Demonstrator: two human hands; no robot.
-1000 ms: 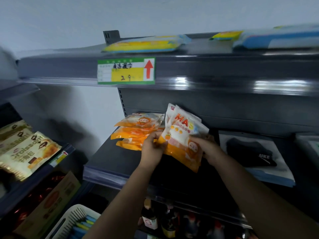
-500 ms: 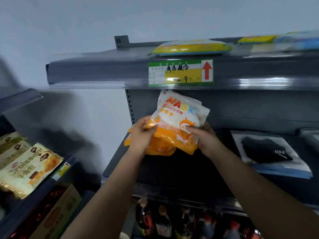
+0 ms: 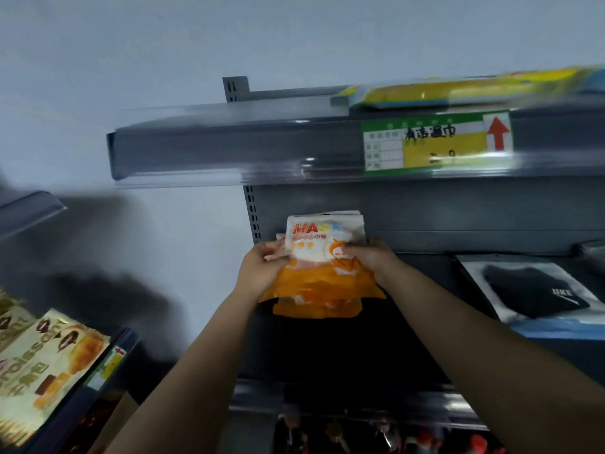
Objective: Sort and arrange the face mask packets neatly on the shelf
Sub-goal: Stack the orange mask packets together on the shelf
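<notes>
Standing nearly upright at the back left of the dark shelf, the mask packets form a stack, white on top with red "MAS" lettering and orange below, the orange bottoms resting on the shelf surface just in front of the grey back panel. More packets show behind the front one, their top edges roughly level. Each side of the stack is gripped: the left hand curls round the left edge with its thumb on the front face, and the right hand clamps the right edge, fingers wrapped behind and thumb across the printed front. Farther right on the same shelf lies a flat bag holding a black garment, well apart from the stack. Above, the upper shelf carries a green and yellow price label with a red arrow, and blurred yellow packs lie on top of it. Bottles stand on the level below. At far left, croissant bags lean on a separate rack.
</notes>
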